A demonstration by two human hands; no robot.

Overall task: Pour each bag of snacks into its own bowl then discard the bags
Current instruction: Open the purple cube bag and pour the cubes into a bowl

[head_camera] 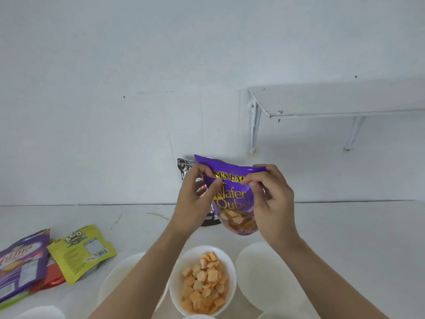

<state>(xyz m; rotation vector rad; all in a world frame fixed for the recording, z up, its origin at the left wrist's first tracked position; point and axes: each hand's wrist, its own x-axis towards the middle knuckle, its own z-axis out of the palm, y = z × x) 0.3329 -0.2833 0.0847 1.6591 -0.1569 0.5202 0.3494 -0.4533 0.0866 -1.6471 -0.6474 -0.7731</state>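
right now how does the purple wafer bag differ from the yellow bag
The purple wafer bag is held upright, pinched near its top by the left hand and right hand; the yellow bag lies on the table. The purple one bulges; the yellow one looks flattened. Both are snack bags.

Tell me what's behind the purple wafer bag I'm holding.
A black snack bag stands there. Only its top corner and bottom edge show; the purple wafer bag and left hand cover the rest.

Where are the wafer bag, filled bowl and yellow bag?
wafer bag (232, 199), head view, on its printed front.
filled bowl (228, 263), head view, on its bare right inner wall.
yellow bag (80, 252), head view, on the middle of its printed panel.
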